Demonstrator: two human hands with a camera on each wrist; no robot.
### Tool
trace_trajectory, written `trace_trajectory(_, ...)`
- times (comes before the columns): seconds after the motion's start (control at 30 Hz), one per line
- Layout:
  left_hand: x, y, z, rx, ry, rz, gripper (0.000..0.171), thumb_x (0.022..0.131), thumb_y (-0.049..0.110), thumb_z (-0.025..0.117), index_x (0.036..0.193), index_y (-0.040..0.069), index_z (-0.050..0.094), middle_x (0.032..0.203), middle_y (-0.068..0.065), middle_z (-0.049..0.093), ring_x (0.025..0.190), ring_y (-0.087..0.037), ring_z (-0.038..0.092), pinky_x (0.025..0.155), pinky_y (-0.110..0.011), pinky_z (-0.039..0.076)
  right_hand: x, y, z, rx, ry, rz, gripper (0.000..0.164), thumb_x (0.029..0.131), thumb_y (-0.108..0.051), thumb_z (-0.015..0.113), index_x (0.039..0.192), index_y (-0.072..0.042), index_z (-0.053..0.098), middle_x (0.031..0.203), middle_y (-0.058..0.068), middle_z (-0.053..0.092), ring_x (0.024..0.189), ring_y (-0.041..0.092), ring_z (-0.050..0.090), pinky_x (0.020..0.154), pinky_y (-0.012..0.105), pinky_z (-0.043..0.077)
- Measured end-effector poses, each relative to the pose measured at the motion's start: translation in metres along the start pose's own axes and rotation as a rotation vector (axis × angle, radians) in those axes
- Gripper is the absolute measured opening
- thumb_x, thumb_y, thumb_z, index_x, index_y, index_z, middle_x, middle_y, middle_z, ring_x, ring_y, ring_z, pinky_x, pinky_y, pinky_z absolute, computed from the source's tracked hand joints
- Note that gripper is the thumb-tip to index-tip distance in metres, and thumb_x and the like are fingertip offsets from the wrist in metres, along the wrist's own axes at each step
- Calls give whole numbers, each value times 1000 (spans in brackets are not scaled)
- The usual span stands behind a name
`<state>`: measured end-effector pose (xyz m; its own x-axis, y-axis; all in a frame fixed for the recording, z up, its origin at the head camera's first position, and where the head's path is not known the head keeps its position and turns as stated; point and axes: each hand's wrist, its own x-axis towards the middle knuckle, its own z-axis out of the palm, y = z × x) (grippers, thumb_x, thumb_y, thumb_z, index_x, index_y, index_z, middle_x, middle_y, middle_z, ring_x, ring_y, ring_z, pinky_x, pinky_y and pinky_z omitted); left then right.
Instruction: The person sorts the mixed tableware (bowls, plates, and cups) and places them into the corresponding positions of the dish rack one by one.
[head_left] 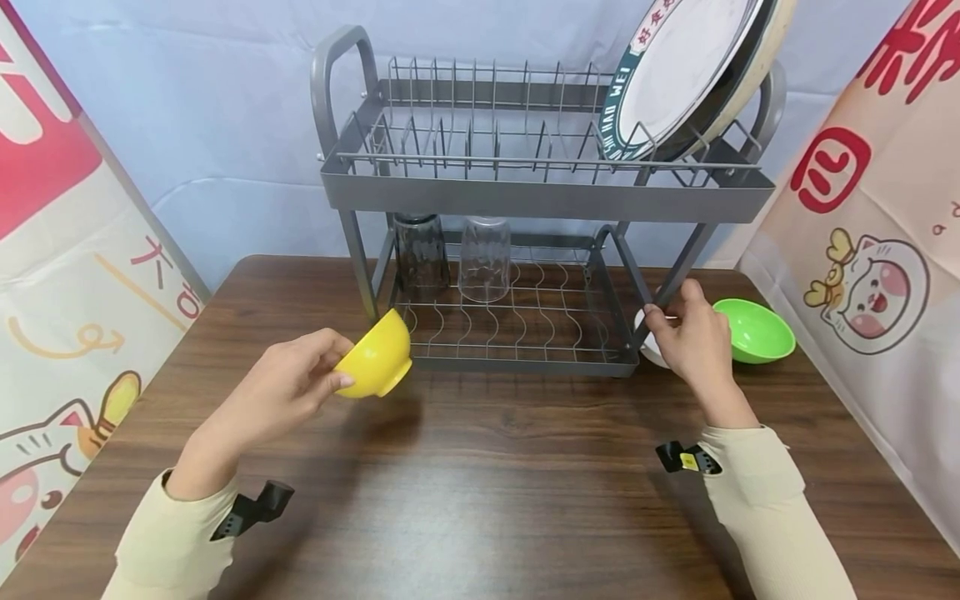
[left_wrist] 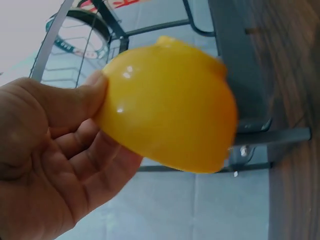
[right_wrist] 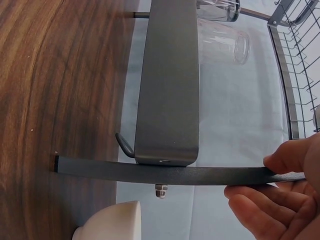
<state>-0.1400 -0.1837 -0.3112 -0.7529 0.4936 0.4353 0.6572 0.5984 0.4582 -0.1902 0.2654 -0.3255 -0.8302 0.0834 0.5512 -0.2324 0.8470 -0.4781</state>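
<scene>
Sleeves [head_left: 765, 508] nearest; left fingers [head_left: 324, 342] pinch yellow bowl [head_left: 375, 358], right fingers [right_wrist: 257, 212] pinch rack leg [right_wrist: 215, 176].

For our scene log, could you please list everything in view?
Table: one, brown, foreground
Dish rack: one, grey, on table
Yellow bowl: one, yellow, front-left of rack
White bowl: one, white, right of rack
Green bowl: one, green, beside white bowl
Glasses: two, dark and clear, lower tier
Plates: at least two, front white, green-rimmed, upper tier
Cloths: three, blue behind, printed beside
Sleeves: two, cream, arms
Wrist devices: two, black, wrists
Left hand: one, holding yellow bowl
Right hand: one, gripping rack
</scene>
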Motion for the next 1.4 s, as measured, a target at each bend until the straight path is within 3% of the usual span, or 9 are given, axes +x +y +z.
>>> trace_trajectory(0.23, 6, -1, 17, -42, 154, 30, 31, 73, -6, 75, 96, 4, 59, 78, 7, 58, 67, -7, 53, 59, -22, 47, 0, 0, 1, 3, 9, 2, 18, 88, -9, 59, 94, 3, 49, 75, 21, 66, 73, 42, 61, 59, 45, 36)
trace_trajectory(0.47, 23, 3, 38, -159, 274, -42, 28, 77, -5, 72, 100, 2, 59, 81, 1, 62, 66, -11, 55, 54, -23, 45, 0, 1, 1, 7, 10, 4, 19, 88, -11, 59, 96, 4, 49, 75, 21, 66, 73, 42, 61, 57, 44, 36)
trace_trajectory(0.63, 33, 3, 49, -199, 300, -99, 24, 80, -4, 70, 100, 2, 58, 79, -1, 61, 65, -12, 53, 54, -25, 45, -1, 2, 1, 11, 7, 10, 20, 88, -12, 60, 96, 3, 49, 76, 21, 66, 74, 43, 61, 58, 45, 36)
trace_trajectory(1.0, 49, -9, 69, -213, 342, -139, 20, 84, 1, 68, 100, 3, 58, 77, -1, 58, 63, -14, 48, 53, -27, 38, -1, 0, 1, 8, 7, 10, 19, 89, -10, 59, 96, 4, 49, 75, 22, 66, 73, 42, 62, 59, 45, 36)
trace_trajectory(1.4, 59, -14, 81, -348, 338, -287, 17, 88, 2, 62, 103, 0, 54, 80, -8, 57, 66, -18, 49, 57, -29, 40, 0, 0, 1, -2, 6, 17, 19, 89, -11, 59, 95, 3, 48, 73, 20, 66, 75, 43, 60, 59, 45, 35)
